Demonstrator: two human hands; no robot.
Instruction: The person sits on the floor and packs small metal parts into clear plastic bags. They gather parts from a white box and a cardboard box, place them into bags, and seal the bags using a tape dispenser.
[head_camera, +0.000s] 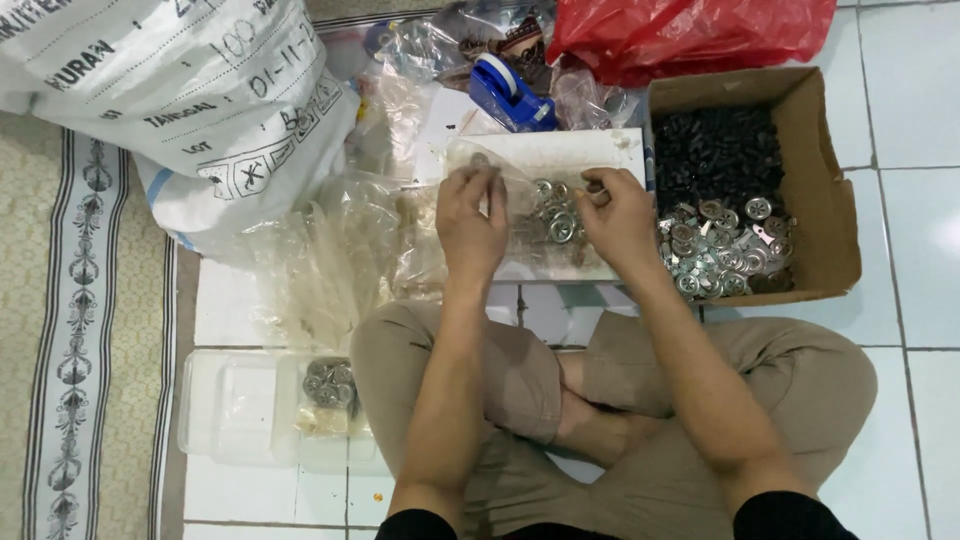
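Crossed legs (560, 400); both hands (545, 215) hold a clear bag (520, 175) of metal discs (555, 222).

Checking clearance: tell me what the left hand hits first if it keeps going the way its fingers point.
Likely the clear plastic bag pinched by the left hand, then the blue tape dispenser beyond; depth is uncertain.

I can't tell what my right hand (618, 215) pinches; the white sack (170, 90) and red bag (680, 35) run off the top edge.

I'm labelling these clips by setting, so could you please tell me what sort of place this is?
Probably a home floor used for piecework packing: the person sits cross-legged on white tiles, beside a cardboard box of small metal parts, loose clear plastic bags and a large woven sack.
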